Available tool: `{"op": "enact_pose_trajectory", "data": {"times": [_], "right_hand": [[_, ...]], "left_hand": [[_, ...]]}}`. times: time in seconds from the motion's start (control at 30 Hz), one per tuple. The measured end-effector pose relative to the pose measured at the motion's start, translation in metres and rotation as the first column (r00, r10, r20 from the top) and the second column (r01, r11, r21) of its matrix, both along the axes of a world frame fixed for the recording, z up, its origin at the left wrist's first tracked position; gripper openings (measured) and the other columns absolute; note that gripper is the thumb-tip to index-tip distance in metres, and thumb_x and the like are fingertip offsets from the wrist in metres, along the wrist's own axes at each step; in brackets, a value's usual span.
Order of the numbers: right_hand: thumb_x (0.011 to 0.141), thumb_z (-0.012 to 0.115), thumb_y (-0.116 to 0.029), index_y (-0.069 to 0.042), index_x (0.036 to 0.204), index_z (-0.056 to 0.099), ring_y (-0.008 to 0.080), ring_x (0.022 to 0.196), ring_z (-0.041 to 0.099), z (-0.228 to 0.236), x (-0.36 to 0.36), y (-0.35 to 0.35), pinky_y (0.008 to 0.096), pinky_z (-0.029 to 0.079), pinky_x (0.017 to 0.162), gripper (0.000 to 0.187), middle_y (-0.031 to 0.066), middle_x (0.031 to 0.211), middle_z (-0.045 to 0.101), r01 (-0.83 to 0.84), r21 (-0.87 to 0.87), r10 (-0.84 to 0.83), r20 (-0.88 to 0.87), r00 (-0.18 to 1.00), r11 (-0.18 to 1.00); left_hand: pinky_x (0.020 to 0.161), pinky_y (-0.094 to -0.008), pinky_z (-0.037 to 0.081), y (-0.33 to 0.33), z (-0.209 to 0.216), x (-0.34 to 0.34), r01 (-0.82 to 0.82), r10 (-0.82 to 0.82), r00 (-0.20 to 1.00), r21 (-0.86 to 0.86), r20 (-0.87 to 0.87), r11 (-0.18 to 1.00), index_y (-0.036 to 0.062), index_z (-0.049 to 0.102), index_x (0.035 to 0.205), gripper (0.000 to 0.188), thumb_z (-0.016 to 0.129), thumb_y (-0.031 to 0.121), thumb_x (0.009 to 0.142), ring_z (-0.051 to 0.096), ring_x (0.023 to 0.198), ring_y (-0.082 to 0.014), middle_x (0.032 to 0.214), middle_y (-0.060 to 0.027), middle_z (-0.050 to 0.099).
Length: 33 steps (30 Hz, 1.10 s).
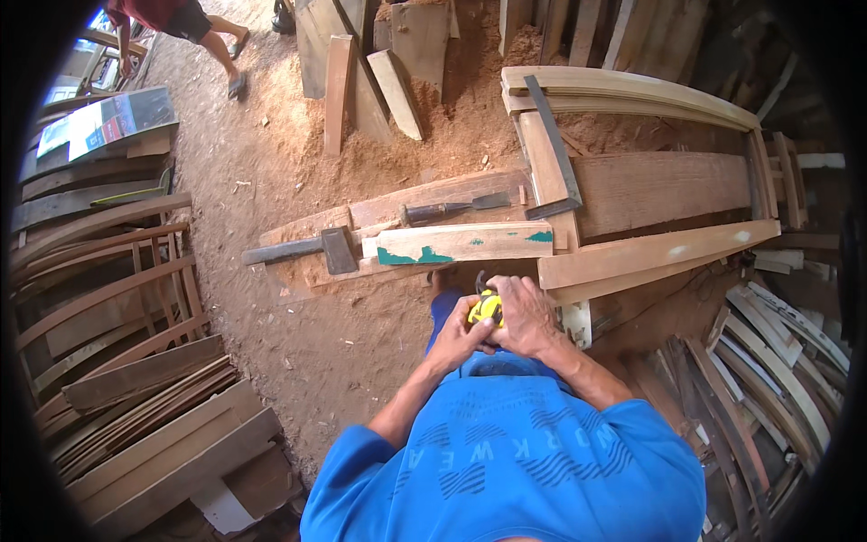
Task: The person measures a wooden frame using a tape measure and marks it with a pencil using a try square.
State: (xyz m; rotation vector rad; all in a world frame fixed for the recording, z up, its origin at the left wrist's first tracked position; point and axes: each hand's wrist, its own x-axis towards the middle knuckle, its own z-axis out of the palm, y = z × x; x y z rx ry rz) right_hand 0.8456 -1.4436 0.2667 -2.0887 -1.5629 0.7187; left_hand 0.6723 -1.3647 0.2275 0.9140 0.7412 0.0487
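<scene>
Both of my hands are together in front of my chest around a small yellow and black tape measure (pixel 485 310). My left hand (pixel 459 338) cups it from below and my right hand (pixel 526 312) covers it from the right. Just beyond my hands lies a short plank with green paint patches (pixel 461 242) on a wooden workpiece. A hammer with a dark metal head (pixel 336 249) rests left of that plank. A chisel (pixel 444 210) lies just behind it. A metal carpenter's square (pixel 553 155) lies across the curved wooden frame (pixel 632 90).
Stacks of curved wooden slats (pixel 108 298) fill the left side, and more planks (pixel 777 361) lie at the right. Sawdust and board offcuts (pixel 397 81) cover the ground ahead. Another person's legs (pixel 221 45) are at the top left, beside a flat printed board (pixel 108 122).
</scene>
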Motion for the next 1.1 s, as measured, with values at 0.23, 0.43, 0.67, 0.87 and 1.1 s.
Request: {"op": "enact_pose_trajectory", "data": {"times": [0.23,0.43,0.67,0.87,1.1], "right_hand": [[0.087,0.079,-0.054,0.0,0.127,0.056,0.0268,0.106,0.065,-0.024,0.019,-0.012,0.0404,0.053,0.093,0.072,0.0133,0.107,0.066,-0.062,-0.224,-0.156,-0.825,0.542,0.973],[0.089,0.072,-0.062,0.004,0.128,0.056,0.0374,0.111,0.067,-0.003,0.034,0.006,0.0447,0.053,0.095,0.078,0.0259,0.111,0.068,-0.134,-0.274,-0.069,-0.62,0.782,0.952],[0.083,0.074,-0.065,-0.004,0.132,0.056,0.0448,0.101,0.065,0.019,0.018,0.02,0.0558,0.052,0.091,0.08,0.0276,0.107,0.069,-0.079,-0.274,-0.015,-0.327,0.945,0.959],[0.081,0.077,-0.044,-0.01,0.133,0.059,0.0417,0.101,0.061,0.03,0.03,0.019,0.0525,0.049,0.089,0.064,0.0207,0.113,0.068,-0.264,-0.242,0.195,-0.276,0.941,0.934],[0.08,0.076,-0.027,-0.019,0.136,0.066,0.037,0.1,0.06,0.042,0.122,0.002,0.0477,0.043,0.096,0.057,0.0154,0.104,0.066,-0.119,-0.333,0.171,0.131,0.977,0.936]], "left_hand": [[0.095,-0.0347,0.057,0.019,0.002,-0.008,0.217,-0.275,0.953,0.341,0.131,0.915,0.0049,0.053,0.143,0.044,0.069,0.017,0.104,0.065,0.111,-0.0181,0.127,-0.0092,0.064],[0.098,-0.034,0.057,0.014,-0.013,-0.004,0.05,-0.031,0.975,-0.08,0.218,0.996,0.0027,0.038,0.153,0.065,0.073,0.017,0.101,0.065,0.116,-0.0183,0.13,-0.0134,0.065],[0.089,-0.0265,0.057,0.013,-0.03,-0.004,-0.211,0.252,0.963,-0.322,0.092,0.923,0.0002,0.056,0.136,0.038,0.069,0.015,0.103,0.067,0.103,-0.0104,0.119,-0.0087,0.068],[0.083,-0.0256,0.055,0.034,-0.04,-0.023,-0.067,0.086,0.992,-0.195,0.09,0.978,0.0052,0.063,0.115,0.023,0.077,0.008,0.096,0.065,0.092,-0.0094,0.099,-0.0007,0.07],[0.079,-0.0291,0.051,0.156,-0.077,-0.073,-0.3,0.492,0.848,0.586,-0.198,0.753,0.0047,0.072,0.107,0.015,0.071,0.019,0.101,0.061,0.086,-0.0092,0.093,0.0003,0.071]]}}
